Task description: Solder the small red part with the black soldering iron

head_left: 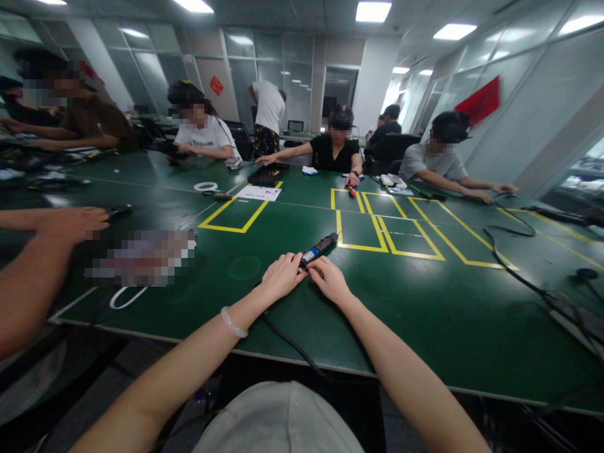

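A black electric screwdriver (321, 247) with a blue band and a thin tip lies aslant over the green table, its tip pointing away to the right. My left hand (282, 275) is closed around its near end from the left. From the right, my right hand (332, 281) bends its fingers against the same end, with the fingertips close to my left hand. Between the hands, part of the tool's body is hidden. A black cord (292, 343) runs from beneath my left forearm to the table's front edge.
Yellow tape rectangles (361, 248) mark the green table (212, 264). A co-worker's arm (47, 239) reaches in at left, near a blurred object (146, 257). Across the table, a black tray (268, 173) lies near a co-worker's hand. Black cables (514, 277) run along the right.
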